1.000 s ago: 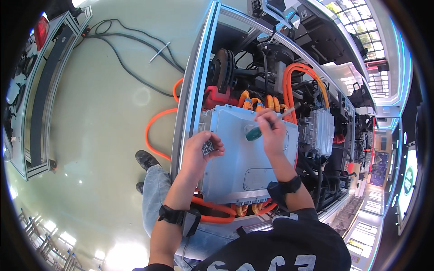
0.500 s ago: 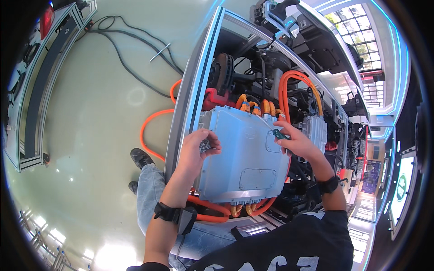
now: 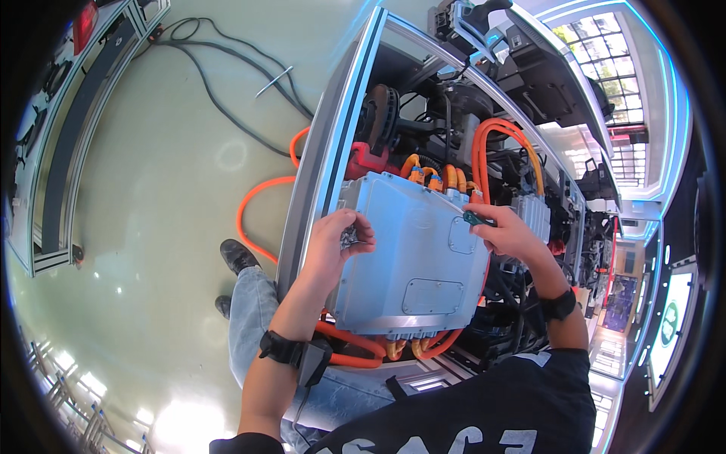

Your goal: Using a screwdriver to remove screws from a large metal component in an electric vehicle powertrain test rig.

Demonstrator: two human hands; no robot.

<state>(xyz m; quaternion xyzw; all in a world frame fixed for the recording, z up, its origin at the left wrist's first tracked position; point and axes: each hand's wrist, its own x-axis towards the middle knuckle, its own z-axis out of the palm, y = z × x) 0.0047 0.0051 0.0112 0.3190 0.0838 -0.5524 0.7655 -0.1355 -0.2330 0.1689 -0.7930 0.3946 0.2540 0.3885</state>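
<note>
A large silver-grey metal housing (image 3: pixel 397 250) with a bolted rim lies in front of me. My left hand (image 3: pixel 330 240) is curled above its left edge, palm partly turned up, around several small metal pieces that look like screws (image 3: pixel 349 238). In my right hand (image 3: pixel 508 228), over the housing's right side, the fingers grip the green handle of a screwdriver (image 3: pixel 477 219). Its thin shaft slants toward the far rim, near the orange cable connectors (image 3: pixel 435 181). Whether the tip touches a screw there is too small to tell.
An aluminium frame (image 3: pixel 349 113) surrounds the housing, with a brake disc (image 3: pixel 380 113) behind it. Thick orange cables (image 3: pixel 479 144) loop at the far right and near side. Black cables (image 3: pixel 219 106) lie on the floor at the left, by another framed stand (image 3: pixel 83 144).
The whole view has shifted slightly. My right fingers sit a little differently around the screwdriver handle, while the left hand keeps its place over the housing's left edge.
</note>
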